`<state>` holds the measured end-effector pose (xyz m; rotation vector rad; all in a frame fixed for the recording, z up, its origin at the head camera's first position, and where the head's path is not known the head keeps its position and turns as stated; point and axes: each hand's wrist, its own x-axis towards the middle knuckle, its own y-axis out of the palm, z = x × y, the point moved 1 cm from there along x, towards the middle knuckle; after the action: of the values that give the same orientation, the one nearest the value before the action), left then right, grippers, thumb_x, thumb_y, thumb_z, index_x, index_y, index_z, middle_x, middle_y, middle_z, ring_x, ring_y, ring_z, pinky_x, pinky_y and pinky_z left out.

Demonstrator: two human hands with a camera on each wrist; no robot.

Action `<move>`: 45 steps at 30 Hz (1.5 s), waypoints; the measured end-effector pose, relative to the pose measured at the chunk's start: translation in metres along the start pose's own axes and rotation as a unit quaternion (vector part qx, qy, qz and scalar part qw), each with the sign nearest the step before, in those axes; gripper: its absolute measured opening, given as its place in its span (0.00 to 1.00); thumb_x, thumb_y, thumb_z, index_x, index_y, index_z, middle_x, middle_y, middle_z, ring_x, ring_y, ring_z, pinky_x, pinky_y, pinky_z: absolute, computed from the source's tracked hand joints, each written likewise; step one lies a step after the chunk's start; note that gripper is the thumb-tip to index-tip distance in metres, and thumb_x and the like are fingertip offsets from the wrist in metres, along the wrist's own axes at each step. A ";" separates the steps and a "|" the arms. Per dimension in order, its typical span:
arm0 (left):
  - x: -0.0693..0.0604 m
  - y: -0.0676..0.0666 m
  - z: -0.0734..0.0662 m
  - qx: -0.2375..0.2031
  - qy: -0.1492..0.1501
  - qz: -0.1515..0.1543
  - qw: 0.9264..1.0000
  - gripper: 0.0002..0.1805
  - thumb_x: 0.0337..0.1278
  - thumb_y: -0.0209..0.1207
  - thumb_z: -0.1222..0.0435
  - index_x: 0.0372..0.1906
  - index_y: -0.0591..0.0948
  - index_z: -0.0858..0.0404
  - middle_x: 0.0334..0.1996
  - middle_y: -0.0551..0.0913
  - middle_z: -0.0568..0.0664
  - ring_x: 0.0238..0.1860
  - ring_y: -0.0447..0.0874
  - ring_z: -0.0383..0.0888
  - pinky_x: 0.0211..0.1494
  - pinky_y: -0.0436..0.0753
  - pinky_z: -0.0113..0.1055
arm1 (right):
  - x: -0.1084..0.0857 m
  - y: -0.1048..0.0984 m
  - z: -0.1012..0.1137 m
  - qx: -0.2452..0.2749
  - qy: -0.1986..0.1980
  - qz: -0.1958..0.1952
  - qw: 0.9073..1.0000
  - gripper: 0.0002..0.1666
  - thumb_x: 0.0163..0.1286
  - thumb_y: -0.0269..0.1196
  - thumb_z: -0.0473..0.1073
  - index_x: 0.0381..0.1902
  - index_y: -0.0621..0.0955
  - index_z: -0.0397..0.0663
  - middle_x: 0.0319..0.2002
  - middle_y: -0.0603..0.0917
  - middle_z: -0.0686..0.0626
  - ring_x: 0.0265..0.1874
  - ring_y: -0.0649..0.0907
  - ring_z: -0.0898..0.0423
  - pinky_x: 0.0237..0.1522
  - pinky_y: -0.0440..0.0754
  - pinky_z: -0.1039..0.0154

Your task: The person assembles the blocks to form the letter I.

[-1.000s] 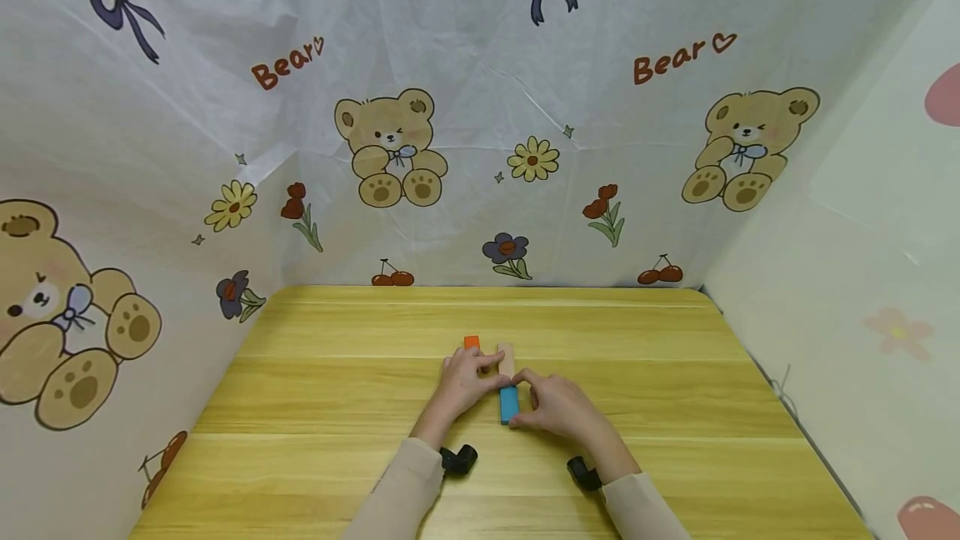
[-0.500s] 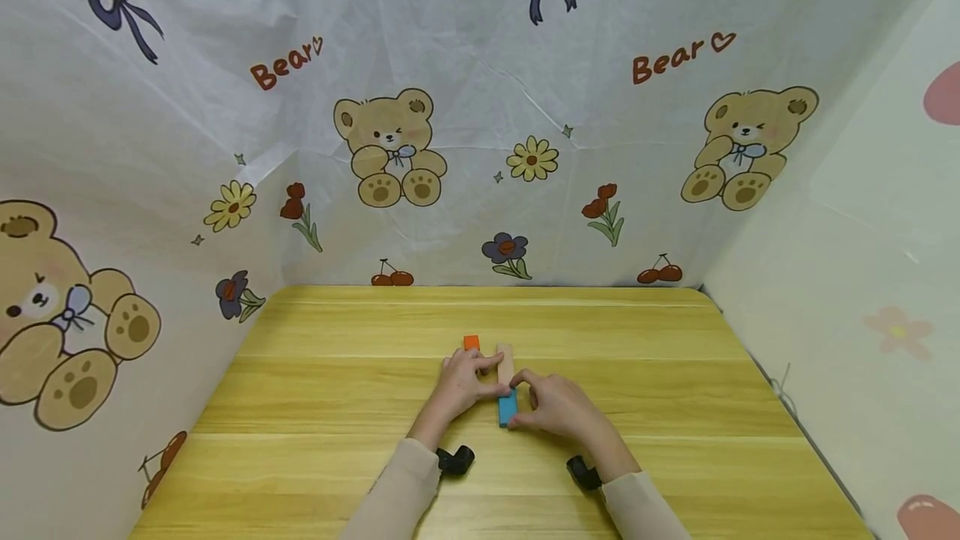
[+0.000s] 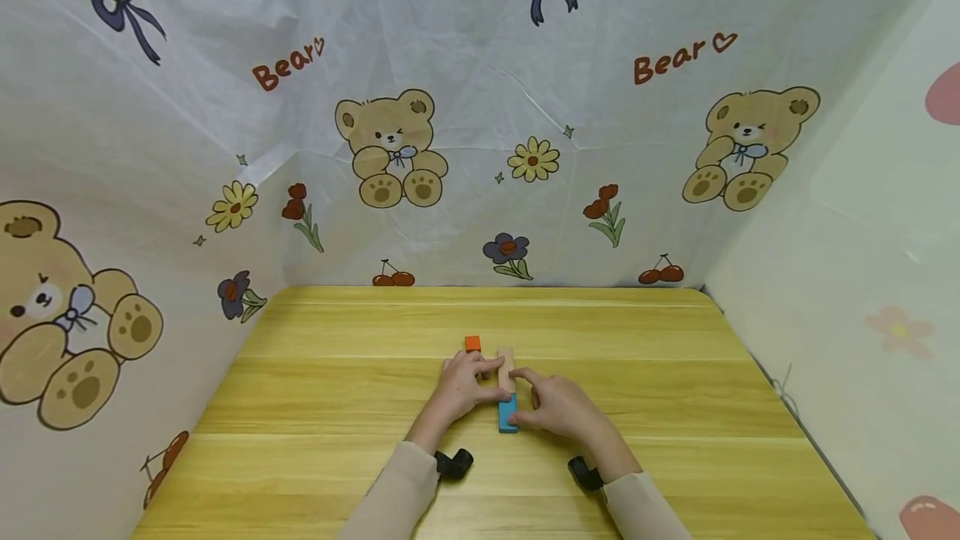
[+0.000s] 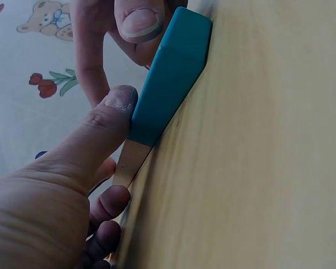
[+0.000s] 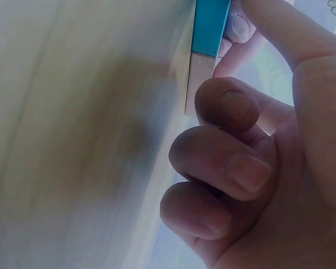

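Observation:
In the head view a blue block [image 3: 507, 417] and a plain wooden block [image 3: 506, 363] lie end to end on the table, the blue one nearer the person. From the left, the left hand [image 3: 457, 390] has its thumb by the joint and its index finger along the wooden block; its other fingers are partly hidden. The right hand [image 3: 564, 408] has its thumb on the blue block and its index finger at the wooden block's side. In the left wrist view the left thumb touches the blue block [image 4: 171, 78] beside the wooden one [image 4: 132, 159]. The right wrist view shows the right hand's [image 5: 241, 145] remaining fingers curled.
An orange block [image 3: 472, 343] sits just beyond the left hand on the wood-grain table [image 3: 637, 340]. A cloth [image 3: 465, 232] printed with bears and flowers hangs behind the table. Each wrist wears a black device.
Both blocks have slid slightly toward the person. The left thumb has shifted nearer the person with them, while the right index finger now lies farther along the wooden block's side.

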<state>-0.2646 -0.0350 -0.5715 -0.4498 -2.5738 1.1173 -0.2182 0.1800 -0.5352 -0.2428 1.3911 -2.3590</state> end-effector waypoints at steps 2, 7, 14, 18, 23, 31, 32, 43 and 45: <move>-0.001 0.000 0.001 0.005 0.006 -0.003 1.000 0.39 0.49 0.78 0.43 0.69 0.84 0.50 0.34 0.76 0.41 0.38 0.65 0.39 0.49 0.59 0.38 | 0.000 0.000 0.000 0.003 0.001 0.002 1.000 0.46 0.65 0.73 0.68 0.75 0.76 0.56 0.18 0.73 0.61 0.15 0.66 0.65 0.21 0.62 0.68; -0.004 0.001 0.001 0.002 0.011 -0.004 1.000 0.40 0.49 0.79 0.43 0.69 0.84 0.50 0.33 0.77 0.40 0.37 0.65 0.38 0.50 0.59 0.38 | -0.001 0.000 0.000 -0.004 0.011 0.006 1.000 0.51 0.64 0.73 0.69 0.79 0.73 0.55 0.18 0.72 0.60 0.16 0.65 0.64 0.22 0.61 0.67; -0.008 0.002 0.000 0.001 0.010 0.003 1.000 0.39 0.49 0.79 0.43 0.68 0.84 0.49 0.33 0.77 0.38 0.38 0.65 0.36 0.52 0.59 0.39 | -0.002 0.002 -0.001 -0.019 0.011 0.013 1.000 0.57 0.63 0.72 0.72 0.82 0.68 0.54 0.20 0.72 0.60 0.18 0.65 0.63 0.23 0.61 0.67; -0.009 0.002 0.000 0.001 0.011 0.002 1.000 0.39 0.48 0.79 0.43 0.68 0.84 0.49 0.33 0.77 0.37 0.38 0.65 0.36 0.53 0.59 0.39 | -0.002 0.003 -0.001 -0.017 0.008 0.020 1.000 0.58 0.63 0.71 0.73 0.83 0.67 0.55 0.18 0.71 0.60 0.17 0.64 0.64 0.22 0.60 0.67; -0.011 0.002 -0.003 0.005 0.016 0.001 1.000 0.40 0.47 0.79 0.43 0.67 0.85 0.51 0.31 0.77 0.39 0.36 0.65 0.36 0.52 0.59 0.39 | -0.004 0.002 0.000 -0.019 0.004 0.023 1.000 0.58 0.63 0.71 0.73 0.83 0.67 0.56 0.19 0.71 0.60 0.18 0.63 0.63 0.23 0.60 0.66; -0.013 0.002 -0.006 0.010 0.017 0.002 1.000 0.40 0.48 0.79 0.43 0.68 0.84 0.51 0.30 0.77 0.38 0.34 0.64 0.35 0.50 0.57 0.38 | -0.005 0.002 0.001 -0.027 -0.006 0.026 0.999 0.56 0.64 0.71 0.73 0.82 0.68 0.58 0.18 0.70 0.60 0.17 0.62 0.63 0.23 0.60 0.67; -0.013 0.002 -0.006 0.009 0.017 0.002 1.000 0.40 0.48 0.79 0.43 0.68 0.84 0.51 0.30 0.77 0.38 0.34 0.64 0.35 0.50 0.57 0.38 | -0.004 0.002 0.000 -0.028 -0.006 0.026 0.999 0.56 0.64 0.71 0.73 0.82 0.68 0.58 0.18 0.70 0.60 0.17 0.61 0.63 0.23 0.59 0.67; -0.014 0.003 -0.005 0.024 0.033 -0.008 0.999 0.40 0.45 0.79 0.41 0.66 0.85 0.50 0.28 0.75 0.35 0.33 0.63 0.34 0.48 0.57 0.36 | -0.003 0.000 -0.001 -0.026 -0.009 0.030 0.999 0.56 0.62 0.71 0.74 0.82 0.68 0.59 0.16 0.67 0.61 0.16 0.59 0.63 0.22 0.57 0.66; -0.014 0.004 -0.004 0.025 0.037 -0.011 0.999 0.40 0.45 0.79 0.41 0.66 0.86 0.50 0.28 0.75 0.35 0.33 0.63 0.34 0.48 0.57 0.36 | -0.003 0.001 -0.001 -0.026 -0.009 0.031 0.999 0.56 0.63 0.71 0.74 0.82 0.69 0.60 0.16 0.66 0.61 0.17 0.59 0.63 0.22 0.56 0.66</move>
<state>-0.2497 -0.0356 -0.5740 -0.4429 -2.4747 1.1334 -0.2152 0.1817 -0.5364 -0.2306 1.4335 -2.2676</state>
